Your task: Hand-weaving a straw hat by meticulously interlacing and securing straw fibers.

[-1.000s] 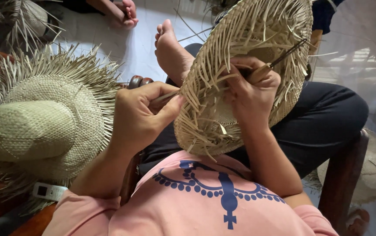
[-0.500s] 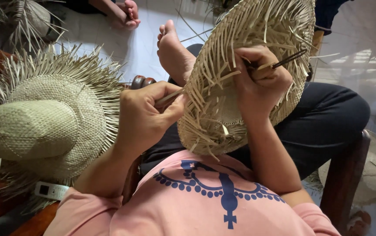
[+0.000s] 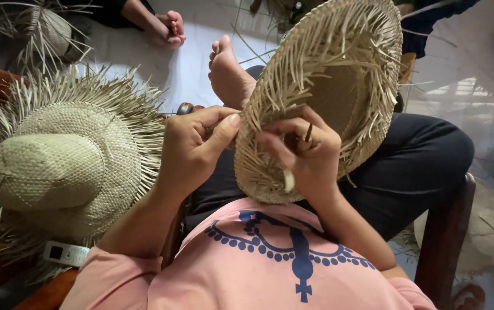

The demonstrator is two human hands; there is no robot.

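My left hand [image 3: 192, 146] pinches the frayed rim of the unfinished straw hat [image 3: 327, 86] on my lap; my right hand [image 3: 304, 152] grips loose strands and a thin stick [image 3: 308, 132]. A finished hat [image 3: 57, 166] lies left.

The right hand [image 3: 301, 150] covers part of the woven hat [image 3: 321, 97], and the top of that hat runs off the picture. A thin dark stick [image 3: 308, 132] pokes out between the fingers, and most of it is hidden. The left hand [image 3: 192, 150] hides the hat's edge under its thumb. The other hat [image 3: 57, 166] is cut off at the left side. A foot [image 3: 230, 72] goes behind the woven hat
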